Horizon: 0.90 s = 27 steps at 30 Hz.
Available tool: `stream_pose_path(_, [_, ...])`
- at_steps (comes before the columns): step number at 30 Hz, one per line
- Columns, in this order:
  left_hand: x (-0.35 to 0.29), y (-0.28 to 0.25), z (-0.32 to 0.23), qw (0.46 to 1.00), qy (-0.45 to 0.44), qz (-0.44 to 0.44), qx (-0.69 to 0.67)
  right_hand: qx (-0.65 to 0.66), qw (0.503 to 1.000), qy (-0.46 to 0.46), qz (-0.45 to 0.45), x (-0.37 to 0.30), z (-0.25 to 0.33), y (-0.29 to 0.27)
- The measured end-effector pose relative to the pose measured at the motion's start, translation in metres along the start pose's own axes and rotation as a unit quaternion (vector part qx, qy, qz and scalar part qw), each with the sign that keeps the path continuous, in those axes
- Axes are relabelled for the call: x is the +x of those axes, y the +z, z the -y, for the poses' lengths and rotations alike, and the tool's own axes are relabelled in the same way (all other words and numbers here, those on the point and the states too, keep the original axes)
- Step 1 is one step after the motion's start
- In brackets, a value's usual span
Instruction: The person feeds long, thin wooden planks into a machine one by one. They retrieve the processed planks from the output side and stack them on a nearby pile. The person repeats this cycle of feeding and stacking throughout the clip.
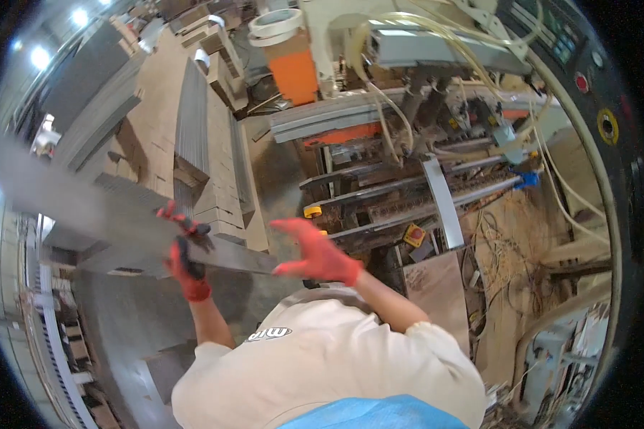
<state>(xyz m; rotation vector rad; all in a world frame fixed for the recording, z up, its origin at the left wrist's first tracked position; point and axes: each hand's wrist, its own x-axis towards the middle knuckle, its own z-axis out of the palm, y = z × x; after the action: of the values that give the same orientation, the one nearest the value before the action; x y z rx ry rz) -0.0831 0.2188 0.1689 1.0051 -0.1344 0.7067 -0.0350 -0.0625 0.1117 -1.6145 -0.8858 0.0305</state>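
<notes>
A long grey board (122, 229) runs from the upper left toward my body, its far part smeared by motion. My left hand (188, 261), in a red glove with dark patches, is closed around the board near its right end. My right hand (320, 252), in a red glove, is beside that end with thumb and fingers spread apart. The thumb tip is close to the board's corner; whether they touch I cannot tell.
Stacks of flat boards (218, 157) stand ahead on the left. On the right is a machine with metal rails (386, 189), hoses and a red button on a yellow box (414, 235). Behind it stands an orange bin (293, 75). Sawdust (511, 250) lies at the right.
</notes>
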Motion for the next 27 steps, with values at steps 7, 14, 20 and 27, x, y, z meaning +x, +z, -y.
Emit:
stream_pose_path(7, [-0.011, 0.032, -0.056, 0.832, 0.311, -0.130, 0.441, -0.144, 0.989, -0.024, 0.018, 0.020, 0.025, 0.048])
stream_pose_path(14, [-0.011, -0.036, -0.049, 0.425, 0.316, 0.312, 0.789, -0.393, 0.914, -0.102, 0.004, -0.015, -0.014, -0.062])
stream_pose_path(20, [-0.054, -0.052, 0.051, 0.539, 0.103, 0.412, 0.727, -0.506, 0.858, -0.088, 0.002, -0.047, -0.039, -0.091])
stream_pose_path(27, [-0.024, -0.071, 0.112, 0.606, -0.004, 0.396, 0.690, -0.215, 0.917, 0.099, -0.320, -0.107, -0.092, -0.133])
